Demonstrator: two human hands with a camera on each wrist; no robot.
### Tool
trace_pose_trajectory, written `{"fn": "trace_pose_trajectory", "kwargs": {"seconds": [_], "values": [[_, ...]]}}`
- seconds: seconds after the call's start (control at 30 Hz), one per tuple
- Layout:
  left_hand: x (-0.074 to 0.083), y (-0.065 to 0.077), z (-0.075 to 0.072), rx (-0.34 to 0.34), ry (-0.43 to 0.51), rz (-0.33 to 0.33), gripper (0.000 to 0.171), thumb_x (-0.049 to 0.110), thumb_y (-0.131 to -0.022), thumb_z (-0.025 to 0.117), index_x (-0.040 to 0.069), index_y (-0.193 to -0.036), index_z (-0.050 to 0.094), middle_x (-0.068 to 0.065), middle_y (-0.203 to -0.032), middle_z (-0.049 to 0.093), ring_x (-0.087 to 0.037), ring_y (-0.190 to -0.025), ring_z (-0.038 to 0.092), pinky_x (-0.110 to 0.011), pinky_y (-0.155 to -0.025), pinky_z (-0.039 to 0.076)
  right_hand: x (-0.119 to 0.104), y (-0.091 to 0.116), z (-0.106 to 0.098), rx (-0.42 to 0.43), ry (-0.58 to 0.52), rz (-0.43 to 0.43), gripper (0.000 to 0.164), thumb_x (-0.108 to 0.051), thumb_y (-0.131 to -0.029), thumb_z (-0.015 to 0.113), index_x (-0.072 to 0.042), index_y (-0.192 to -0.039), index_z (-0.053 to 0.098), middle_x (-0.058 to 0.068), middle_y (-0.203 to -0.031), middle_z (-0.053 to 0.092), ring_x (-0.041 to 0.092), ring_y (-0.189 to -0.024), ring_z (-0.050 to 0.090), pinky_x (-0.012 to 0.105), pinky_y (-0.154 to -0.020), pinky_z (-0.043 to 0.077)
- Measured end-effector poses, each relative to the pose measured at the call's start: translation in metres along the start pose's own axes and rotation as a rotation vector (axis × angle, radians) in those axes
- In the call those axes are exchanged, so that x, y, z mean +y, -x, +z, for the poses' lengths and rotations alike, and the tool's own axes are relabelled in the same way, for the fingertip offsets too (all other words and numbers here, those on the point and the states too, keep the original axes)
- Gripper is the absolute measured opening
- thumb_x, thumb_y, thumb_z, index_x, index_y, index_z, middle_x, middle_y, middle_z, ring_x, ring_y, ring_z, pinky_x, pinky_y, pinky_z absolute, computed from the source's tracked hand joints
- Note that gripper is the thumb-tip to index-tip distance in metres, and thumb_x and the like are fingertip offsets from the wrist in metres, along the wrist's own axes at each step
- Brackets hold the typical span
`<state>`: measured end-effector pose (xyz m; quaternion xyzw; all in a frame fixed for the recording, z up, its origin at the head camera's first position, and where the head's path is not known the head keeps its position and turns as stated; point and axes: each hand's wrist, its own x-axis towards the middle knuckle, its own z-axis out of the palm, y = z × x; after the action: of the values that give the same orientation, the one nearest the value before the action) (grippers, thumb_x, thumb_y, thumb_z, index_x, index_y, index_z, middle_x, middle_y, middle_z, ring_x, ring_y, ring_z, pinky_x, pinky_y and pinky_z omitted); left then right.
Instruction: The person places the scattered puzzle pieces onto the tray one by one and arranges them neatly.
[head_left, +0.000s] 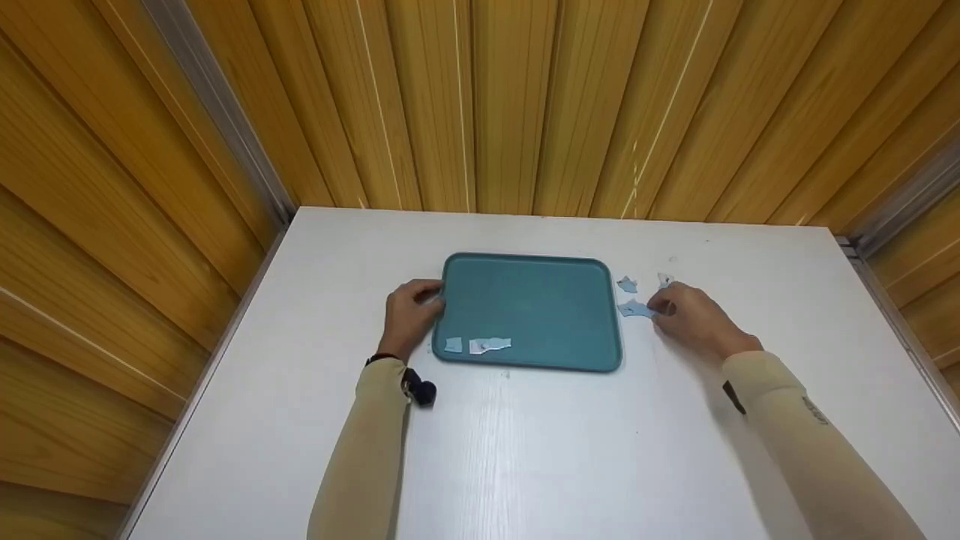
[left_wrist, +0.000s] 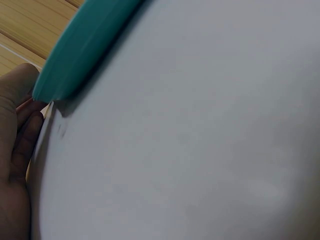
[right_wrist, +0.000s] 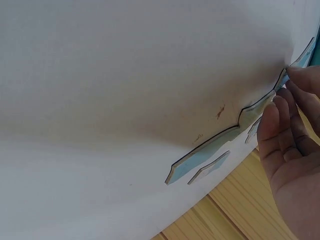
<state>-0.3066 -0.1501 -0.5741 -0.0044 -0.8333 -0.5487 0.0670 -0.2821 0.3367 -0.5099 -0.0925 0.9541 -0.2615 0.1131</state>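
Note:
My left hand grips the left rim of the teal tray, thumb and fingers at its edge. In the left wrist view, the fingers bend close beside the tray. My right hand, right of the tray, pinches a long pale blue puzzle piece between thumb and fingers. The right wrist view shows this flat puzzle piece with its wavy edge, partly covered by the hand. Inside the tray, near its front left, lie a small blue piece and a longer whitish piece.
Beyond the held piece, a small blue piece and a pale piece lie on the white table. Wood-patterned panels stand behind the table and at both sides.

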Motion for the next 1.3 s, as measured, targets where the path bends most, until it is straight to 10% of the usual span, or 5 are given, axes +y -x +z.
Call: {"fn": "trace_pose_trajectory", "kwargs": {"seconds": [1.3], "values": [[0.001,0.001,0.000,0.003,-0.016,0.031,0.031,0.005,-0.093,0.076,0.010,-0.123,0.079,-0.001,-0.121,0.074,-0.019,-0.115,0.065,-0.036,-0.102,0.051,-0.002,0.010,0.000,-0.039,-0.003,0.033,0.028,-0.005,-0.100,0.063,0.003,-0.125,0.071,0.021,-0.122,0.064,0.040,-0.114,0.057,0.062,-0.105,0.048]]}}
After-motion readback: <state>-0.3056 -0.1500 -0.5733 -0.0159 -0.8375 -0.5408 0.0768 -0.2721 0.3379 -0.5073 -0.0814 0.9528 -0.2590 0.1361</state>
